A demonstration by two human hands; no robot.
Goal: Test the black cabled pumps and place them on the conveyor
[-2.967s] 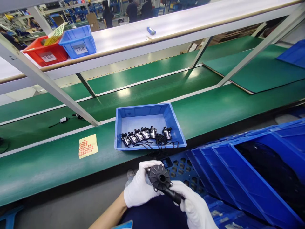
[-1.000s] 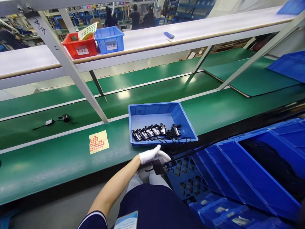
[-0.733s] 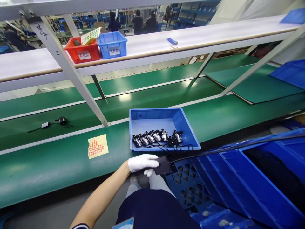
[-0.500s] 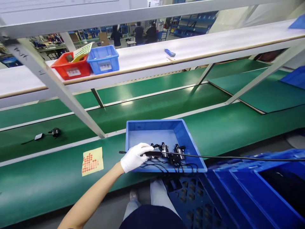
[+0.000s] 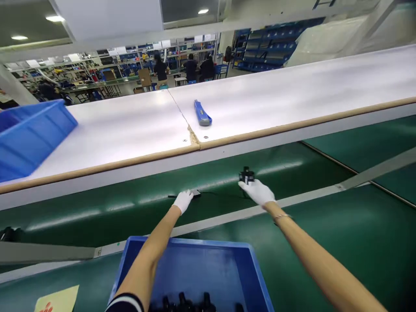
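Note:
Both my hands wear white gloves and reach over the green conveyor belt beyond the bin. My left hand (image 5: 183, 202) is closed on a small flat box (image 5: 196, 193) fixed in a thin black cable. My right hand (image 5: 259, 192) has its fingers around a small black cylindrical device (image 5: 246, 175) with a shiny band, at or just above the belt. A thin cable runs from the flat box toward this device. Below my arms stands a blue bin (image 5: 208, 243) with several black devices (image 5: 185, 303) at its near end, partly cut off by the frame.
A white shelf (image 5: 130, 138) crosses above the belt, bearing a blue utility knife (image 5: 202, 113) and a blue box (image 5: 35, 134). A yellow sticker sheet (image 5: 58, 300) lies at lower left. Another dark item (image 5: 9, 234) sits on the belt at far left. Several people work in the background.
My left hand has gone from above the bin forward to the belt. My right hand has come into view, holding a black device. The view has tilted up and shifted.

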